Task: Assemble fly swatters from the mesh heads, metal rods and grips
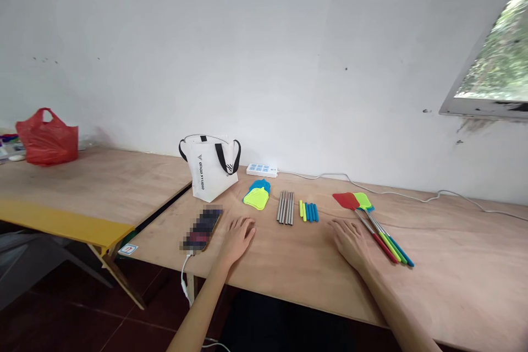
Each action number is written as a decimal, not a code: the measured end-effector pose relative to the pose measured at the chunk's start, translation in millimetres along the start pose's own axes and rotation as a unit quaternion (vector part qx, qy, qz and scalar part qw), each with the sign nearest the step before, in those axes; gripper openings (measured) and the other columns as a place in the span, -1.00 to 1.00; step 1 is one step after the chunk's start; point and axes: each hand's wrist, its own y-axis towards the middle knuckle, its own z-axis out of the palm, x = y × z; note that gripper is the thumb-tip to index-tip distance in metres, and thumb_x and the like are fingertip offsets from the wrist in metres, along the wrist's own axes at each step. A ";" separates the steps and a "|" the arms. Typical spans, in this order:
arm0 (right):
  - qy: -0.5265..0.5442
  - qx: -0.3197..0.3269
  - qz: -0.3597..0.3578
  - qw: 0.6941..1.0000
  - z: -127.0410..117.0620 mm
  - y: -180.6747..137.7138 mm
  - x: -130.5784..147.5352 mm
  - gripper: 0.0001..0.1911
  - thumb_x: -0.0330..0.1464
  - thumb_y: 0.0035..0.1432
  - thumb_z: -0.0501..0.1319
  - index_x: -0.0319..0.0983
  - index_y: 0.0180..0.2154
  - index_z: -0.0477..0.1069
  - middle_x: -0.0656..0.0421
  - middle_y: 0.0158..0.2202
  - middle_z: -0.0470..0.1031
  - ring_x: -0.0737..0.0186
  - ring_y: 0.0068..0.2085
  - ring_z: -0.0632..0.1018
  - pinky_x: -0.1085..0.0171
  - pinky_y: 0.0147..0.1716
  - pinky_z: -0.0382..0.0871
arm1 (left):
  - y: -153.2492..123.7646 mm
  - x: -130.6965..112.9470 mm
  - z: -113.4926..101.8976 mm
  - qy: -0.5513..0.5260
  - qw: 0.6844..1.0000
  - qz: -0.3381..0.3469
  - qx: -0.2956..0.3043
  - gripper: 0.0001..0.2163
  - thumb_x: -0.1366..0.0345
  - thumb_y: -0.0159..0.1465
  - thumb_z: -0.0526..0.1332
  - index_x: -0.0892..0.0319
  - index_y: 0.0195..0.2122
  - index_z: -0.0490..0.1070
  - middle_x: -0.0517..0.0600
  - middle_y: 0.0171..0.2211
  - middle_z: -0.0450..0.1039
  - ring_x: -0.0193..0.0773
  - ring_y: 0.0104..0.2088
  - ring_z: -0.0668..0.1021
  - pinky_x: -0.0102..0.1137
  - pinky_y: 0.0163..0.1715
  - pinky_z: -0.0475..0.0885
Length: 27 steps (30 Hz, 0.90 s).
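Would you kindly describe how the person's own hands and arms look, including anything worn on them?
The left hand and right hand are human hands without gloves. No watch or bracelet shows at either wrist. The left forearm and right forearm are bare as far as the picture shows, with no sleeve in view.
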 end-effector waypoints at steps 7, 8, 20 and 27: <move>0.022 0.019 -0.028 0.999 3.4 22.6 37.8 -0.58 -0.47 0.34 0.00 -0.16 0.12 0.45 0.06 0.14 0.52 0.09 0.16 0.46 0.02 0.26 0.14 | 7.3 -1.3 0.3 0.064 0.998 -0.020 0.019 -0.75 0.18 0.40 0.05 0.10 -0.01 0.43 0.12 0.02 0.46 0.00 0.03 0.50 -0.09 0.11 0.34; 0.026 0.021 -0.028 0.999 5.8 27.1 43.9 -0.57 -0.47 0.35 0.00 -0.16 0.14 0.44 0.07 0.16 0.51 0.10 0.19 0.45 0.00 0.29 0.11 | 12.1 -2.0 1.8 0.081 0.996 -0.030 0.026 -0.74 0.15 0.39 0.07 0.11 -0.03 0.43 0.13 0.01 0.46 0.03 0.02 0.50 -0.08 0.09 0.34; 0.062 0.012 -0.031 0.998 34.8 54.9 85.0 -0.63 -0.48 0.32 0.08 -0.24 0.06 0.52 0.00 0.10 0.56 0.03 0.19 0.50 -0.15 0.40 -0.06 | 120.9 8.4 54.3 0.116 0.974 -0.177 -0.077 -0.17 -0.16 0.15 0.28 0.24 0.32 0.14 0.38 0.18 0.36 0.34 0.24 0.34 0.07 0.22 0.15; 0.088 0.013 -0.056 0.994 8.8 14.9 109.3 -0.58 -0.53 0.32 -0.01 -0.32 0.06 0.52 -0.03 0.15 0.52 0.07 0.19 0.51 0.09 0.20 0.42 | 117.7 5.8 49.2 0.169 0.969 -0.157 -0.087 -0.26 -0.13 0.23 0.21 0.34 0.27 0.24 0.39 0.05 0.45 0.28 0.12 0.44 0.08 0.17 0.19</move>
